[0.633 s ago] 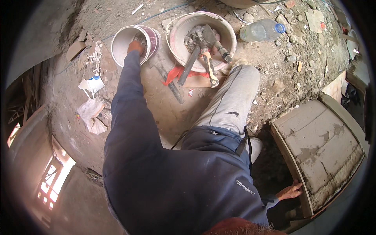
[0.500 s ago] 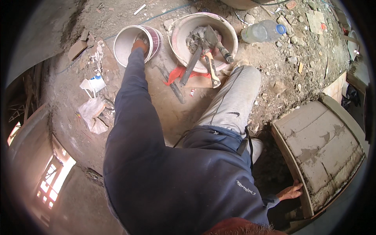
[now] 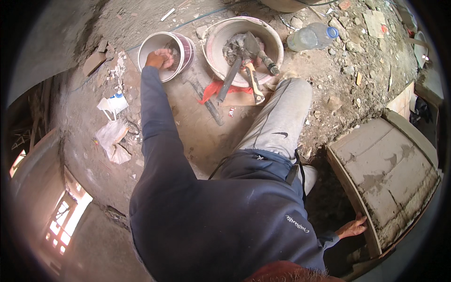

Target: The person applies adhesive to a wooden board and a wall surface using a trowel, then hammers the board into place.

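My left hand (image 3: 160, 58) is inside the mouth of a white bucket (image 3: 149, 43) with a purple label. Its fingers look loosely stretched toward the far inner wall, and I make out nothing held in them. Some grey stuff sits behind them, partly hidden. At the lower right, my right hand (image 3: 353, 227) grips the edge of a narrow wooden board (image 3: 351, 188), fingers over its side. That board borders a slab of smoothed grey mortar (image 3: 383, 160), patchy and lined across the top.
A round tub (image 3: 213, 44) right of the bucket holds a trowel (image 3: 252, 45) and a hammer (image 3: 254, 82). A clear bottle with a blue cap (image 3: 312, 37) lies beside it. Rubble, a metal bar (image 3: 206, 104) and a torn bag (image 3: 112, 138) litter the ground.
My left hand has drawn back from deep in the bucket toward its near rim, so more of it shows. My right hand stays on the board.
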